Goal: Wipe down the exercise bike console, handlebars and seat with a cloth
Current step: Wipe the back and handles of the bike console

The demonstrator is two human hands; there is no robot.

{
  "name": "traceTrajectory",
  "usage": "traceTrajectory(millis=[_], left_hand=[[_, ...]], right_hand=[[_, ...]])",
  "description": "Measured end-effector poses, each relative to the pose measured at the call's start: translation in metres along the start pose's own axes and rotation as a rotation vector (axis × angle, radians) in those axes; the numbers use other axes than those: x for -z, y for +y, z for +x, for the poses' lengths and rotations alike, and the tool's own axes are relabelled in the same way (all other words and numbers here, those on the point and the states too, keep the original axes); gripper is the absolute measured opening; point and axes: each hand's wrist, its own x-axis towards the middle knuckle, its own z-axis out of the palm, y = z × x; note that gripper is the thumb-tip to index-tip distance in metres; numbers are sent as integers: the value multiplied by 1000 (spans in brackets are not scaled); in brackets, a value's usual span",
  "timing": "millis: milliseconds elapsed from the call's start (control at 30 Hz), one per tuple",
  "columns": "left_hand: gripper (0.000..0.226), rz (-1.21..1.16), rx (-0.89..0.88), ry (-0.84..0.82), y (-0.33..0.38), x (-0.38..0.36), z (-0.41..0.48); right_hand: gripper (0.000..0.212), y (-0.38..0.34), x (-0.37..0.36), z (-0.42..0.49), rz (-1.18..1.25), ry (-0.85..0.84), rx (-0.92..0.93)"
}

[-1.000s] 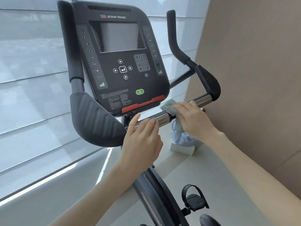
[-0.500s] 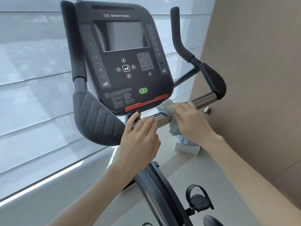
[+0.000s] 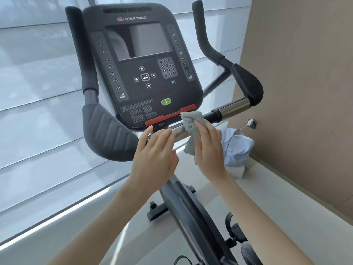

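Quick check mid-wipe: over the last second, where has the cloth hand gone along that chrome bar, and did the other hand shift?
The right hand, pressing the grey terry cloth, slid leftward along the shiny chrome crossbar, from near the black right elbow pad to just under the black console and its red strip. The left hand stayed resting on the bar beside it; the cloth was never released.

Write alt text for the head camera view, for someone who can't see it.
A person's right hand presses a grey cloth against the chrome crossbar of an exercise bike, just below the black console, while the left hand rests on the bar beside it. Black padded handlebars rise on both sides, with a pedal below.
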Motion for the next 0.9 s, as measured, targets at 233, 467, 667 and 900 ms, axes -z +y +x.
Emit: traceTrajectory(millis=[233,467,667,900], left_hand=[[36,-7,10,89,3,-9,-3],[33,-21,20,153,5,-14,-6],[33,-13,4,178,3,-16,-7],[33,-11,-7,183,1,-18,-8]], right_hand=[[39,29,-19,-2,-35,86,114],[36,57,-15,5,-54,137,14],[36,22,-30,-17,127,200,29],[37,23,-46,-15,218,162,40]])
